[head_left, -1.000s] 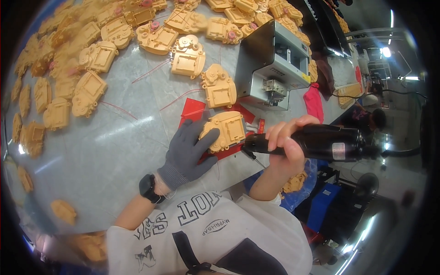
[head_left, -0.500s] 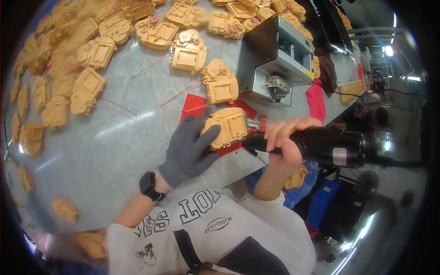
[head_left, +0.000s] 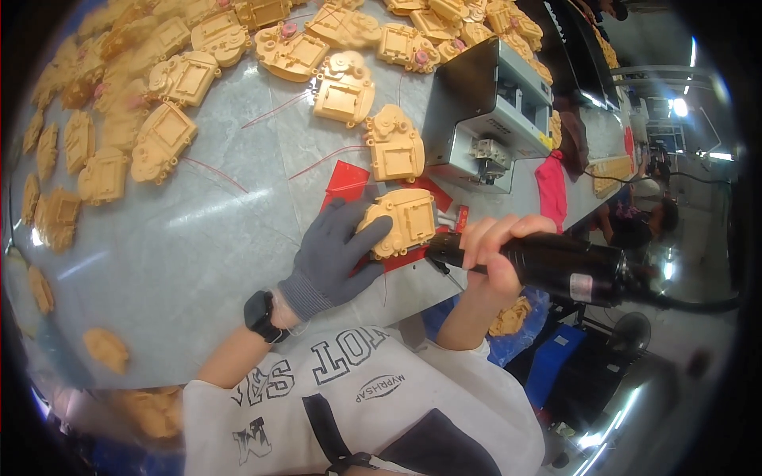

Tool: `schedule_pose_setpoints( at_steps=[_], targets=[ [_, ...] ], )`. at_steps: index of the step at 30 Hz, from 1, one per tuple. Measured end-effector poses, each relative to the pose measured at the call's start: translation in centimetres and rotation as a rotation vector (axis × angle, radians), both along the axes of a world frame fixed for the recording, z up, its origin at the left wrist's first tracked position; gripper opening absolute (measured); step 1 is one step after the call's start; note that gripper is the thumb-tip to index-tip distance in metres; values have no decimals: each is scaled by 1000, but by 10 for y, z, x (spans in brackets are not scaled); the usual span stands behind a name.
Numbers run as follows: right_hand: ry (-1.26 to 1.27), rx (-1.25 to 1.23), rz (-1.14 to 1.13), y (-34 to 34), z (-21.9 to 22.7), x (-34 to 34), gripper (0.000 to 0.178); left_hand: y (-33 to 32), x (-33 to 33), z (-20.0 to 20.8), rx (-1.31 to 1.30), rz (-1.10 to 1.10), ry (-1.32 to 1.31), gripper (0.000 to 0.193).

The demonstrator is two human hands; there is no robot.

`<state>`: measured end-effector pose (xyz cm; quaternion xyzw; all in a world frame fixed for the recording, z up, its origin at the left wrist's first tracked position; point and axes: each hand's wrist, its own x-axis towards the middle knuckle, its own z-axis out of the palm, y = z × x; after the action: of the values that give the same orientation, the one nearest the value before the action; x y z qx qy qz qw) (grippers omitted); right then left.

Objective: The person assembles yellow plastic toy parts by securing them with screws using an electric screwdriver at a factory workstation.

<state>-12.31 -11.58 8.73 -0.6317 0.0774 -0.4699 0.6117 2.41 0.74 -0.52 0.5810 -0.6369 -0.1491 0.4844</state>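
My left hand [head_left: 332, 250], in a grey knit glove, grips a yellow-orange plastic housing [head_left: 403, 224] by its left side, thumb and fingers closed on it. The housing lies over a red fixture [head_left: 347, 181] on the bench, its rectangular recess facing up. Bare-skinned, my right hand [head_left: 500, 246] wraps round a thick black electric screwdriver [head_left: 556, 262] held nearly level. The narrow front of this tool meets the housing's right edge; its very tip is hidden there.
Behind the housing stands a grey and black boxy machine [head_left: 488, 119]. Many similar housings [head_left: 186, 78] crowd the far and left bench, some trailing thin red wires. A pink cloth [head_left: 550, 190] lies right of the machine. A thin-shafted tool [head_left: 446, 271] rests beneath the screwdriver.
The whole view has shifted slightly, so the bench things appear a little further right. Both hands keep their grips, with the screwdriver still against the housing's right edge.
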Motion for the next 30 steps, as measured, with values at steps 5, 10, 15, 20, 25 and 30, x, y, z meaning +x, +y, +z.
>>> schedule_pose_setpoints(
  at_steps=[5,10,15,20,25,30],
  targets=[
    [-126,-13,-46,-31,25,-19,38,-2,0,2,30,3,-19,68],
    [-93,21,-598,-87,31,1,36,1,-3,3,32,12,-6,67],
    [6,139,-456,-81,24,-1,33,3,-4,2,39,18,21,61],
    [-82,5,-17,-8,29,-11,33,1,0,2,51,-4,-17,64],
    [-33,-118,330,9,26,2,39,-1,1,0,16,3,8,65],
    [-10,21,185,25,15,15,38,1,-1,-4,20,6,6,65]
  ],
)
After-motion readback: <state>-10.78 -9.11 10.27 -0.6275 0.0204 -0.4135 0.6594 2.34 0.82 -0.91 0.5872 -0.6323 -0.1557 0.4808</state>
